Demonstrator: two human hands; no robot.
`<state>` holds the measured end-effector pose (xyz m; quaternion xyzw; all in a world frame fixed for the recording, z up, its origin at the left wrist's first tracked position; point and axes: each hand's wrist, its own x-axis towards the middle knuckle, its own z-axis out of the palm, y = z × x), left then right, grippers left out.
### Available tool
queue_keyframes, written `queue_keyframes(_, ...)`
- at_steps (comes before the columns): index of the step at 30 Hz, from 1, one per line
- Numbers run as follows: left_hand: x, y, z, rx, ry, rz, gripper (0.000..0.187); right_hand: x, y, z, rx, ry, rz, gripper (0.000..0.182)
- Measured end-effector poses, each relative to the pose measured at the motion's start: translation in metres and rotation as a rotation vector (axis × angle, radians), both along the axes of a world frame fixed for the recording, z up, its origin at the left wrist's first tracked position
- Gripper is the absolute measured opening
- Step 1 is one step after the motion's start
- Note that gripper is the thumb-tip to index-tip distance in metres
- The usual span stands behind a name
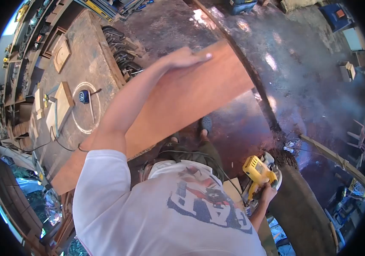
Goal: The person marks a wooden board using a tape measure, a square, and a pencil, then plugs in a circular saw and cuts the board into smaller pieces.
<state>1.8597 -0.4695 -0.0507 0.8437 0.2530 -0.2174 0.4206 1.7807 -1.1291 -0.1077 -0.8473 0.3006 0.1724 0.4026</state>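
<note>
A long reddish-brown wooden board (191,100) slants across the view, its lower left end over the workbench (91,64). My left hand (184,57) grips the board's far edge near its upper right end, the thumb lying on its face. Low at my right side, my right hand (268,193) is closed around the handle of a yellow circular saw (257,170). The saw is apart from the board, and a dark cord runs across my lap side toward it. Some of my right fingers are hidden behind the handle.
On the workbench lie a blue tape measure (83,96), a pencil (91,106) and a pale wood piece (65,100). Several clamps (123,55) hang along its edge. Shelves (42,30) line the left. A wooden beam (336,160) stands out at right.
</note>
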Motion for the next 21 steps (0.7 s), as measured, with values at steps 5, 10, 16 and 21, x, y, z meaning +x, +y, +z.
queue_keyframes(5,-0.017,-0.003,-0.003,0.121,-0.258,0.117,0.088,0.024,0.034,0.053,0.112,-0.098,0.323,0.012)
queue_keyframes(10,-0.204,0.02,0.017,0.486,-0.651,0.37,0.068,0.009,0.092,0.12,0.261,-0.215,0.502,0.033)
queue_keyframes(16,-0.504,0.033,-0.03,0.854,-0.269,0.737,0.067,-0.071,0.147,0.209,0.482,-0.427,0.613,0.043)
queue_keyframes(21,-0.585,-0.001,0.006,1.024,0.081,0.628,0.071,-0.123,0.198,0.228,0.441,-0.457,0.762,0.036)
